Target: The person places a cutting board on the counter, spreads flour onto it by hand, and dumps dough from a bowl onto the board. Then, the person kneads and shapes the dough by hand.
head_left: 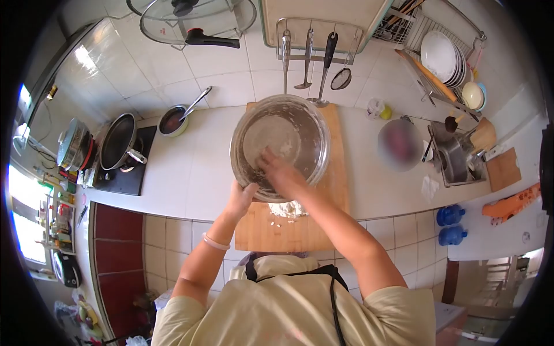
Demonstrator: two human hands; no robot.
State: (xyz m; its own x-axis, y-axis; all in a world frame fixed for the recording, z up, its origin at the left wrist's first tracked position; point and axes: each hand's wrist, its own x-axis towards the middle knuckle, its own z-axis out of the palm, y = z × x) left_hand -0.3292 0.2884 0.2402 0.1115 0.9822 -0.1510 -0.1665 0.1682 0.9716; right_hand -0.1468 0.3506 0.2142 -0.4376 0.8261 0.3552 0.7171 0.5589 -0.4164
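A large metal bowl (314, 135), its inner wall smeared with whitish residue, is tilted over a wooden cutting board (259, 230). My left hand (241, 198) grips the bowl's near-left rim, thumb over the edge. Inside the bowl is my right hand (283, 176), fingers stretched out against the lower inner wall and slightly blurred; nothing shows in it. Below the near rim, a crumbly white heap (288, 209) that looks like flour or dough lies on the board, with a few loose bits in front. The bowl hides part of this heap.
Left of the board stand a small pot with a spoon (172, 120) and a frying pan (118, 142) on the stove. To the right are a blurred round container (399, 144) and a sink (450, 153). Ladles (309, 63) hang on the wall behind.
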